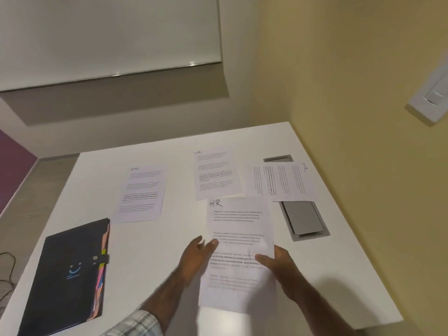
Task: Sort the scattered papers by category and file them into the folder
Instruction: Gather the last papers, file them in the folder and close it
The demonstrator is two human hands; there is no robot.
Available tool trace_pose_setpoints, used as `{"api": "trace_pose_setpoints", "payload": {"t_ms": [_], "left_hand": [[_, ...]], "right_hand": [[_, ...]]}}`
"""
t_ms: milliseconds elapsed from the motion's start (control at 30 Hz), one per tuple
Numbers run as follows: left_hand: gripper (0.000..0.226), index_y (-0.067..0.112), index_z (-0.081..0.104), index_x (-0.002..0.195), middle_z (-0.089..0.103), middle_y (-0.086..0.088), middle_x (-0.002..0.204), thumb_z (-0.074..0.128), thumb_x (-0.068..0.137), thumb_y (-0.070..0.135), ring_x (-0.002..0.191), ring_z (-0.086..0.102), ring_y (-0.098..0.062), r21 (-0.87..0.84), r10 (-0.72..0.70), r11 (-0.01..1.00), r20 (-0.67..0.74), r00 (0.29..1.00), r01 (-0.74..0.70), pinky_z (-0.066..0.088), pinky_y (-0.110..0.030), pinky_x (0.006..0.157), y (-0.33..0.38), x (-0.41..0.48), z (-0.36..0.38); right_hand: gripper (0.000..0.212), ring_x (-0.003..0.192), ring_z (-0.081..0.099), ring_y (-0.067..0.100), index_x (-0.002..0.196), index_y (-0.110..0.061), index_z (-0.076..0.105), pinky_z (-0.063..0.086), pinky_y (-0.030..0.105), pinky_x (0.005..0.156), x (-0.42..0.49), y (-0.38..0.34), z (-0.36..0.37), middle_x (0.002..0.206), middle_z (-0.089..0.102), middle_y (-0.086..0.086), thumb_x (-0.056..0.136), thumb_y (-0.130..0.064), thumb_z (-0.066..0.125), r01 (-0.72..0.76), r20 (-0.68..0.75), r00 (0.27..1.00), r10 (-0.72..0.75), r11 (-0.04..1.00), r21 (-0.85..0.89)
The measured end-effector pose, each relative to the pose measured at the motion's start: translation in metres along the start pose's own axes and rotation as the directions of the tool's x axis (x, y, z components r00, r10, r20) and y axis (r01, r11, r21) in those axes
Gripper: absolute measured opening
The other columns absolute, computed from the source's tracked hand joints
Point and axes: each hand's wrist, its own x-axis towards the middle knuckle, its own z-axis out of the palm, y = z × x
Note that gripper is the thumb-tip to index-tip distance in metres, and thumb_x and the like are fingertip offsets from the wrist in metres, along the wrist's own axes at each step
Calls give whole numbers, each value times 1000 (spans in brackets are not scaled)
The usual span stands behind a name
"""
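Your right hand [281, 267] pinches an HR sheet [240, 229]; your left hand [194, 257] has its fingers straight. You are mid-sort, and next you probably collect the other sheets [141, 192].

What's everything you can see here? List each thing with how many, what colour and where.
Loose HR sheets: three, white, flat across the far part of the table; the right one lies sideways over the hatch.
Held HR sheet: one, white, near middle, between the hands.
Folder: one, black with coloured tabs, strap closed, near left of the table.
Table: one, white.
Hatch: one, grey, set in the table's right side.
Switch plate: one, white, on the yellow wall at right.
Sleeve: one, checked, bottom edge.
Left hand: fingers spread at the held sheet's left edge, blurred.
Right hand: grips its right edge.
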Motion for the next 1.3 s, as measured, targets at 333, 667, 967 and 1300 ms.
{"api": "trace_pose_setpoints", "payload": {"t_ms": [333,667,967,1300], "left_hand": [[35,-4,66,85,72,-16,78,72,91,30,68,61,-22,-294,24,955,-56,998,-39,48,-32,64,-3,10,-70],[13,21,69,103,74,-2,110,59,99,28,103,70,-25,228,158,971,-407,900,-67,55,-35,89,-32,88,-205],[87,15,-11,161,-20,-6,168,25,100,66,157,-12,-29,847,44,532,-53,998,21,-3,-48,126,-80,178,-219],[52,1,63,134,50,-32,146,57,95,35,133,51,-49,861,406,494,-105,908,-122,36,-60,111,-152,103,-150]], "right_hand": [[8,91,77,19,97,-8,77,59,33,85,33,-26,53,97,81,-1,92,-9,72,52,-167,982,-84,981,-188],[16,62,66,11,76,-10,70,49,21,56,79,-50,138,71,75,-4,92,-10,70,57,-195,976,-99,975,-213],[8,80,74,26,86,-3,74,54,34,77,139,-43,167,89,80,10,89,-9,76,-32,-297,954,-27,981,-194],[6,94,76,37,95,-6,77,56,59,95,171,-23,189,97,81,9,90,-8,75,-111,-309,949,61,983,-148]]}}
